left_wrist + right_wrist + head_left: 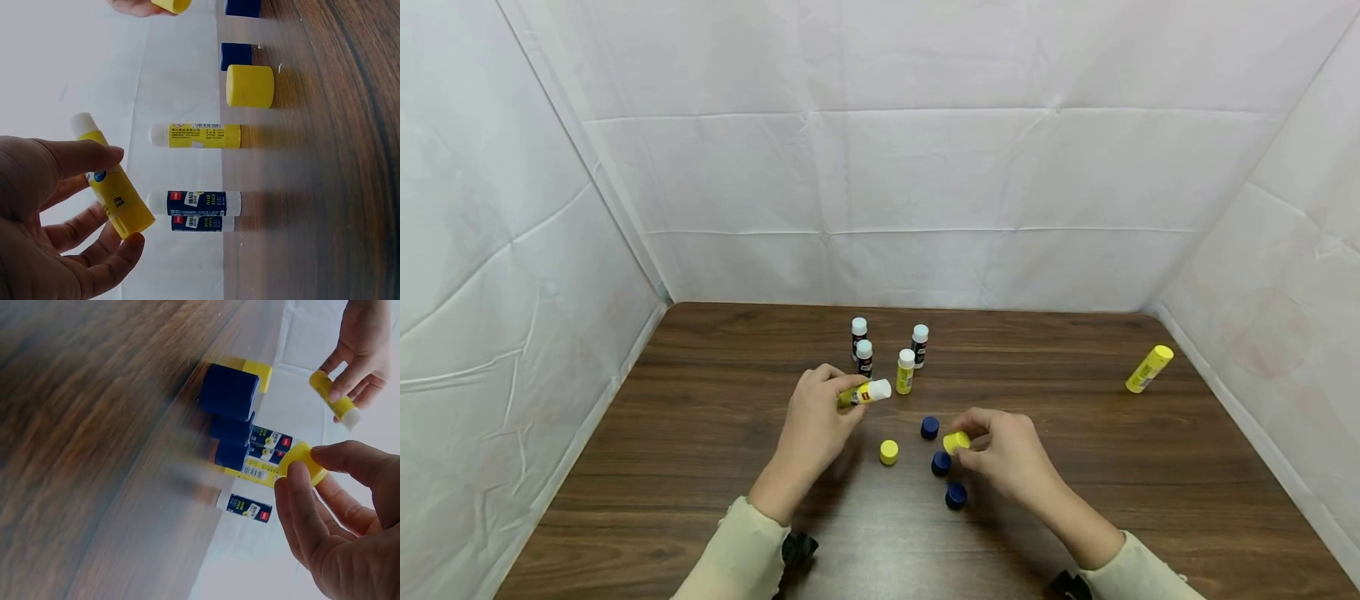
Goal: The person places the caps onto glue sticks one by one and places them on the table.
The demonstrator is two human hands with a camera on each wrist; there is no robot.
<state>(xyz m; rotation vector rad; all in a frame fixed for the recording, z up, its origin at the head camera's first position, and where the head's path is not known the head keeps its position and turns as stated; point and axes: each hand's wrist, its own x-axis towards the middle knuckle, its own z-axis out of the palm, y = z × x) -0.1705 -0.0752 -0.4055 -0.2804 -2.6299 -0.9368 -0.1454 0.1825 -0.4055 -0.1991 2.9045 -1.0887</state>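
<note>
Just left of the standing yellow glue stick [905, 377], the left hand [820, 417] pinches a tilted stick [859, 394] by its barrel, leaving the white end uncovered. Apart, nearer the person and rightward of that standing one, the right hand [1011, 446] pinches a yellow cap [957, 442], seemingly keeping its mouth free.

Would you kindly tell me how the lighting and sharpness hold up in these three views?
Head view: a pale sheen on the table, soft shadows by the left hand and right hand; left wrist view: turned sideways, dimmer, yet "GLUE STICK" is readable on the front navy glue stick; right wrist view: also sideways, nearest wood grain blurred.
</note>
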